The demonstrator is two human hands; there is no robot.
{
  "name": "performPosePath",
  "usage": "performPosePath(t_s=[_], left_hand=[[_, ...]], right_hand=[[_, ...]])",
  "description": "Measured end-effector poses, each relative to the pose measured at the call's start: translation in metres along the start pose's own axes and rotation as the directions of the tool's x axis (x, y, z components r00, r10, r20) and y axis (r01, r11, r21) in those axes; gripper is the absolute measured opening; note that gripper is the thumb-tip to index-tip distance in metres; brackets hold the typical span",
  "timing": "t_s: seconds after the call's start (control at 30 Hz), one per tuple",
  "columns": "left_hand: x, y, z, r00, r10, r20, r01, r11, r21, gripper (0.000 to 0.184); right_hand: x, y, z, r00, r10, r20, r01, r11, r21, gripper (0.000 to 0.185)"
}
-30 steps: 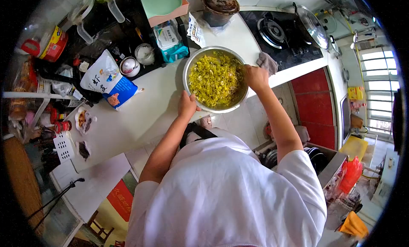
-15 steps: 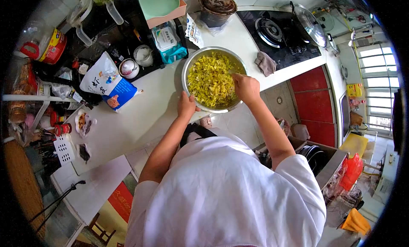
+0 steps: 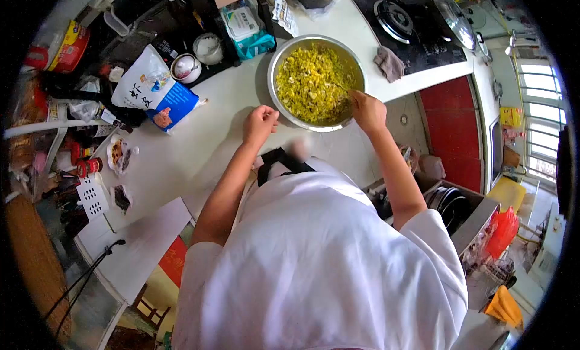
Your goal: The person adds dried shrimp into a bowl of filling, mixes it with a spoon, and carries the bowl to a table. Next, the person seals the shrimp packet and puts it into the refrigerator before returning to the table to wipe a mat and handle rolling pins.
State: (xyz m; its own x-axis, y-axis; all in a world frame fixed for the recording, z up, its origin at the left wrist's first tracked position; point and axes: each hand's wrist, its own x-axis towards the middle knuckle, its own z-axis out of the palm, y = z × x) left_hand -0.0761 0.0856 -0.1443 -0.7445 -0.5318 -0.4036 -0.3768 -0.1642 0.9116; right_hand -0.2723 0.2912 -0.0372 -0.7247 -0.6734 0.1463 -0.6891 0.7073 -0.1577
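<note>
Right hand: a thin utensil (image 3: 344, 88) is gripped by its handle in the closed fingers of the right hand (image 3: 368, 112), just beside the rim.
Left hand: the fingers of the left hand (image 3: 260, 125) are loosely curled beside the bowl's lower left; whether the rim is touched, or anything is enclosed, cannot be told.
Utensil: its far end is buried in food; if it is levered hard against the wall, the bowl could be shoved or tipped.
Bowl: the metal bowl (image 3: 273, 87) is set at the front of the counter (image 3: 220, 129), and its lower right side is seen beyond the edge; how far the base is supported is hidden. If no firm hold is kept on the rim, a slide toward the floor could be caused.
Yellow-green mixture (image 3: 311, 84): the bowl is well filled, so bits could be flung over the rim by a brisk lift.
White-and-blue bag (image 3: 156, 90): it is placed well apart on the left; it could be knocked only by a wide swing of the left arm.
Grey cloth (image 3: 389, 64): it is left against the hob (image 3: 444, 51); scorching could be caused if it were dragged toward a lit burner.
</note>
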Motion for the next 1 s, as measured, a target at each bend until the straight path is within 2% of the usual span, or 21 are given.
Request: performPosePath(t_s=[0.03, 0.07, 0.1, 0.17, 0.23, 0.3, 0.37, 0.47, 0.67, 0.73, 0.87, 0.93, 1.0], left_hand=[[0.005, -0.016, 0.000, 0.994, 0.109, 0.022, -0.111, 0.980, 0.167, 0.018], [-0.009, 0.000, 0.001, 0.991, 0.134, 0.014, -0.128, 0.898, 0.420, 0.013], [-0.017, 0.006, 0.003, 0.991, 0.129, 0.020, -0.126, 0.898, 0.421, 0.013], [-0.028, 0.010, 0.008, 0.948, 0.275, 0.158, -0.314, 0.748, 0.585, 0.020], [-0.030, 0.000, 0.018, 0.955, 0.222, 0.196, -0.296, 0.750, 0.591, 0.025], [-0.031, -0.013, 0.026, 0.870, 0.401, 0.287, -0.484, 0.585, 0.650, 0.028], [-0.032, -0.021, 0.032, 0.871, 0.394, 0.294, -0.487, 0.606, 0.629, 0.031], [-0.030, -0.028, 0.039, 0.861, 0.420, 0.286, -0.495, 0.566, 0.659, 0.030], [-0.026, -0.034, 0.046, 0.840, 0.487, 0.238, -0.507, 0.552, 0.662, 0.014], [-0.025, -0.037, 0.047, 0.766, 0.577, 0.283, -0.584, 0.442, 0.681, 0.009], [-0.027, -0.032, 0.054, 0.814, 0.540, 0.213, -0.521, 0.518, 0.679, 0.009], [-0.027, -0.029, 0.059, 0.852, 0.515, 0.092, -0.443, 0.617, 0.651, 0.013], [-0.025, -0.028, 0.067, 0.866, 0.500, 0.037, -0.398, 0.641, 0.656, 0.014]], right_hand=[[-0.001, 0.000, 0.000, 0.997, 0.034, 0.072, -0.033, 0.999, -0.014, 0.018], [-0.002, -0.002, 0.000, 0.988, 0.067, 0.143, -0.063, 0.998, -0.031, 0.020], [-0.003, -0.004, -0.002, 0.986, 0.073, 0.147, -0.069, 0.997, -0.032, 0.020], [-0.006, -0.007, -0.003, 0.989, 0.104, 0.108, -0.101, 0.994, -0.038, 0.023], [-0.013, -0.007, -0.001, 0.989, 0.121, 0.088, -0.122, 0.993, 0.006, 0.023], [-0.018, -0.006, 0.001, 0.989, 0.135, 0.067, -0.139, 0.989, 0.049, 0.024], [-0.020, -0.007, 0.003, 0.976, 0.183, 0.115, -0.188, 0.981, 0.038, 0.025], [-0.024, -0.010, -0.002, 0.969, 0.203, 0.138, -0.210, 0.977, 0.037, 0.026], [-0.028, -0.002, 0.003, 0.968, 0.208, 0.137, -0.215, 0.976, 0.044, 0.027], [-0.028, -0.002, 0.003, 0.968, 0.209, 0.140, -0.217, 0.975, 0.051, 0.026], [-0.026, 0.002, 0.002, 0.970, 0.188, 0.155, -0.200, 0.978, 0.064, 0.027], [-0.024, 0.005, 0.002, 0.969, 0.178, 0.170, -0.190, 0.980, 0.056, 0.027], [-0.022, 0.008, 0.003, 0.968, 0.166, 0.186, -0.177, 0.983, 0.048, 0.027]])
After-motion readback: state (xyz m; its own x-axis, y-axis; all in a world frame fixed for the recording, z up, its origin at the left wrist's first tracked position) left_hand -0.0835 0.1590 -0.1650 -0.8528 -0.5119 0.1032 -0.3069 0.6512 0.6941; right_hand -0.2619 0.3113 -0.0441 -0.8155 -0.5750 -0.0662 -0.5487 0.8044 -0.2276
